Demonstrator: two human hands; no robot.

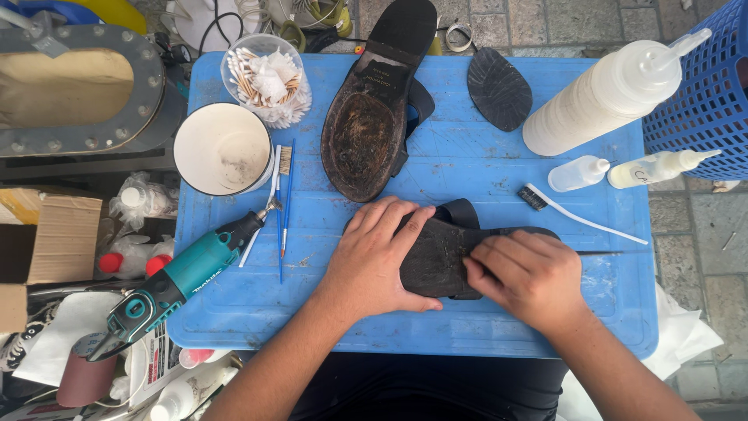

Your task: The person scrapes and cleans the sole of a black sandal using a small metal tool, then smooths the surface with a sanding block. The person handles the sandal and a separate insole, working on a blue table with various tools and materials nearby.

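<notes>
Left hand (pixel 378 257) lies flat, fingers spread, pinning the black sandal (pixel 440 257) sole-up on the desk (pixel 467 171); right hand (pixel 530 277), curled, grips a thin tool beside it.

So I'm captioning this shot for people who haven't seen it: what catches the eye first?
Both hands press on a dark sandal lying sole up at the near middle of the blue plastic tabletop: the left hand flat on it, the right hand at its heel end. A second worn sandal lies sole up behind them, and a teal rotary tool rests at the left edge.
</notes>
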